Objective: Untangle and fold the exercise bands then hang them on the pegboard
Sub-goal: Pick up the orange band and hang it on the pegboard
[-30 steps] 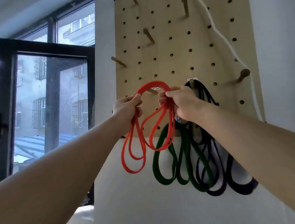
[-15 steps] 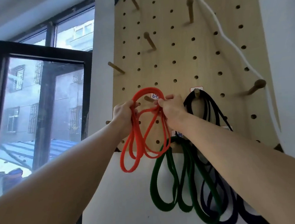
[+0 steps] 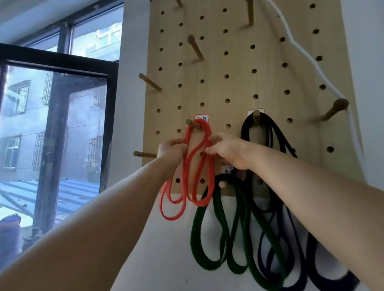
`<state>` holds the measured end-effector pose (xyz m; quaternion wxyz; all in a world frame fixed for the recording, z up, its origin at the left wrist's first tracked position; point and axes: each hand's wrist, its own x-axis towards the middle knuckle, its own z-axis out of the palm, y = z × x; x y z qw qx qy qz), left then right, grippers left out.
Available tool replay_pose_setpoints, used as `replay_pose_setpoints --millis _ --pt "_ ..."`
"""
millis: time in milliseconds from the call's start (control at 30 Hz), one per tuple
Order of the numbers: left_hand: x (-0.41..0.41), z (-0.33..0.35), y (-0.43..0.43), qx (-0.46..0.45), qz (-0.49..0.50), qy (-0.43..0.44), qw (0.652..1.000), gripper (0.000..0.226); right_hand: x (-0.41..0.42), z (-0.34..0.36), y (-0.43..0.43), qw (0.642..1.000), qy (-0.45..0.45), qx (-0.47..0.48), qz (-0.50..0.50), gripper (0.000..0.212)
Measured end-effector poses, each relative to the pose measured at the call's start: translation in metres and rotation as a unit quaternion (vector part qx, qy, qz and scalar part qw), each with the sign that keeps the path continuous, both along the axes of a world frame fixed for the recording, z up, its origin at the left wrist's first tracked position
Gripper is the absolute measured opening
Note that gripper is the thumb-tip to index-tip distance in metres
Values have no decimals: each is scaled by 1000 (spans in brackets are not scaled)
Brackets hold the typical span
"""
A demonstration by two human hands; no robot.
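Observation:
A folded red exercise band (image 3: 197, 168) hangs in loops, its top draped over a wooden peg (image 3: 192, 124) on the tan pegboard (image 3: 238, 72). My left hand (image 3: 171, 155) grips the band's left strands just below the peg. My right hand (image 3: 227, 150) pinches the right strands at the same height. A green band (image 3: 216, 235) hangs from a lower peg (image 3: 223, 184). To its right a dark navy band (image 3: 275, 138) hangs from another peg (image 3: 256, 117), and my right forearm hides part of it.
Several bare wooden pegs stick out of the board, such as one at the left edge (image 3: 144, 154) and one at the right (image 3: 333, 111). A white cord (image 3: 293, 45) runs down the board's right side. A dark-framed window (image 3: 47, 133) stands at the left.
Both hands lifted the red band toward the board and slipped its top loop over the peg. The camera moved closer and tilted up.

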<state>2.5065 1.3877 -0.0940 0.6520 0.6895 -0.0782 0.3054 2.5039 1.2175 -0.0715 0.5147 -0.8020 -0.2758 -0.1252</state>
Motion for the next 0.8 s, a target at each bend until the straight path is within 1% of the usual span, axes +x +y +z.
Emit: replay_pose_setpoints --millis 33,100,200,267,367,433,467,533,600,667,733,800 --pt "-4 -4 0 14 15 -10 1000 31 -4 -2 -4 1000 -16 -7 -1 28" --pt "-16 -15 -4 52 62 -34 996 31 -17 -7 -13 996 -78 -37 -24 33" --pt "-35 -32 -8 126 113 -62 984 36 -37 -17 -40 982 -179 -51 -44 24" --pt "-51 -39 -13 168 130 -80 974 32 -51 -18 -67 973 -216 -35 -66 19" --pt "-69 -43 -28 210 122 -99 965 19 -70 -17 -112 966 -218 -29 -139 15" --pt "-78 -46 -43 278 94 -101 951 17 -77 -20 -137 961 -205 -24 -184 10" --pt "-79 -48 -51 318 78 -100 940 16 -79 -22 -147 961 -189 -34 -200 11" --pt "-79 -53 -68 395 56 -101 911 16 -78 -32 -163 961 -145 -84 -218 29" --pt "-77 -58 -84 460 59 -120 878 29 -73 -45 -175 962 -105 -129 -215 48" --pt "-74 -62 -98 504 68 -110 854 45 -70 -56 -181 967 -88 -127 -205 55" --pt "-72 -66 -107 518 70 -73 849 55 -67 -63 -185 967 -100 -115 -202 54" --pt "-70 -72 -114 517 74 -61 851 57 -66 -67 -187 965 -118 -117 -203 50"
